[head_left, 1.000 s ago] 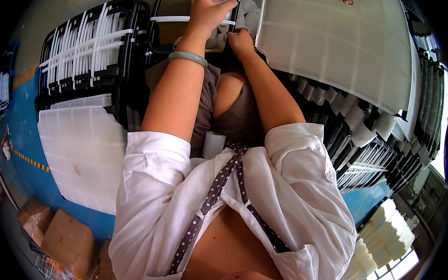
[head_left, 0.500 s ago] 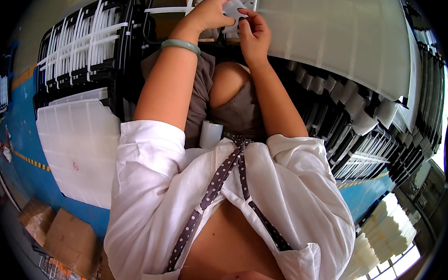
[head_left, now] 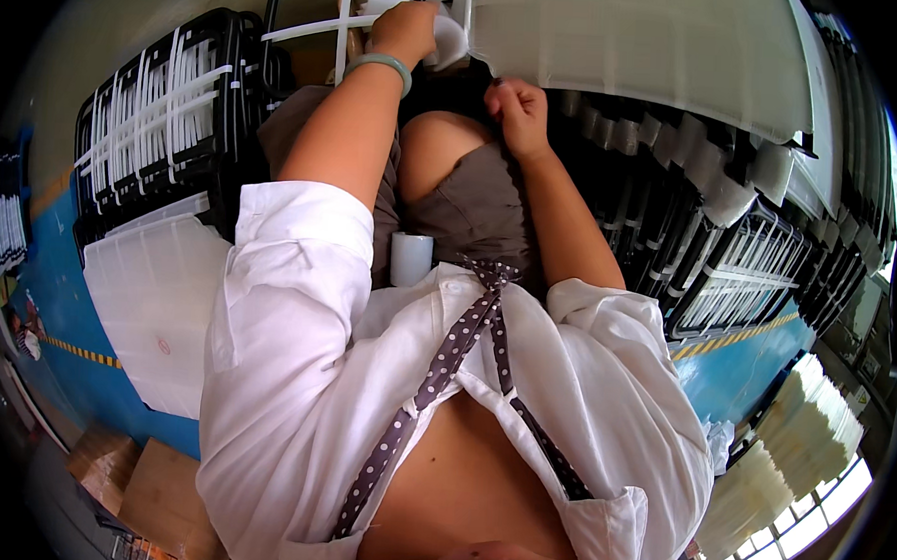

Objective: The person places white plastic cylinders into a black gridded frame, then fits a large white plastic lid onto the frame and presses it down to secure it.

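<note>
My left hand [head_left: 404,33] is closed in a fist beside a white roll of film or foam [head_left: 449,42], at the top near a black frame crossed by white straps [head_left: 345,23]. Its fingers curl away from view, so what they hold is hidden. Over my right knee, my right hand [head_left: 519,118] is also closed, the thumb over bent fingers; anything inside it is too small to make out. A small white roll [head_left: 410,260] rests upright against my lap. Just beyond my right hand lies the edge of a large translucent whitish panel [head_left: 639,48].
To the left stand strapped black frames [head_left: 156,107] with a pale sheet [head_left: 152,307] below them. On the right hang film-wrapped frame ends [head_left: 694,156] above more black frames [head_left: 744,278]. Cardboard boxes [head_left: 174,498] sit at lower left on the blue floor [head_left: 152,427].
My hands have moved apart. The left, spread before, has closed and sits beside the white roll; the right has drawn down toward me and curled its fingers.
</note>
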The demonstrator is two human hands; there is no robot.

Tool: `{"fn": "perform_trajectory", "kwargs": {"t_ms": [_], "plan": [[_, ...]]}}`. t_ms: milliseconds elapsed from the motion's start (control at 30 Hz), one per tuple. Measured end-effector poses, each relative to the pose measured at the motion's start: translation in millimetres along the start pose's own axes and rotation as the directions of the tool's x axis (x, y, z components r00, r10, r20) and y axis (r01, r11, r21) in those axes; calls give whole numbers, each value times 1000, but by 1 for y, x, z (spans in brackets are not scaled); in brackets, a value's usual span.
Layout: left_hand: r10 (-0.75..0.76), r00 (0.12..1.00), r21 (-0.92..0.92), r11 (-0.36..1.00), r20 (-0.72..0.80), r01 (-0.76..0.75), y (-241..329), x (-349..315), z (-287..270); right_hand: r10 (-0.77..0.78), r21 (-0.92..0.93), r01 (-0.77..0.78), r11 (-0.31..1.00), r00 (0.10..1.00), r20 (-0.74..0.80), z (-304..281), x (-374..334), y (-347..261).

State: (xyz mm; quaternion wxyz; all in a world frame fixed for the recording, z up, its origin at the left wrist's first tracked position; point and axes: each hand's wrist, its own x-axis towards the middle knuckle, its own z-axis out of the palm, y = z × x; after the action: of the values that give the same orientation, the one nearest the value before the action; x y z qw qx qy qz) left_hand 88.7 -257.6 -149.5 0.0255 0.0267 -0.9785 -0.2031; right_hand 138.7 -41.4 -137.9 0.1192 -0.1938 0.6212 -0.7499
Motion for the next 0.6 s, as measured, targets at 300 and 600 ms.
{"fn": "perform_trajectory", "kwargs": {"t_ms": [300, 600], "plan": [[84, 993, 172, 980, 87, -98, 18, -1, 9, 218, -641, -322, 697, 947, -238, -21, -3, 69], [-102, 990, -6, 995, 97, 103, -11, 3, -8, 488, -521, -458, 720, 868, -89, -23, 10, 109]]}}
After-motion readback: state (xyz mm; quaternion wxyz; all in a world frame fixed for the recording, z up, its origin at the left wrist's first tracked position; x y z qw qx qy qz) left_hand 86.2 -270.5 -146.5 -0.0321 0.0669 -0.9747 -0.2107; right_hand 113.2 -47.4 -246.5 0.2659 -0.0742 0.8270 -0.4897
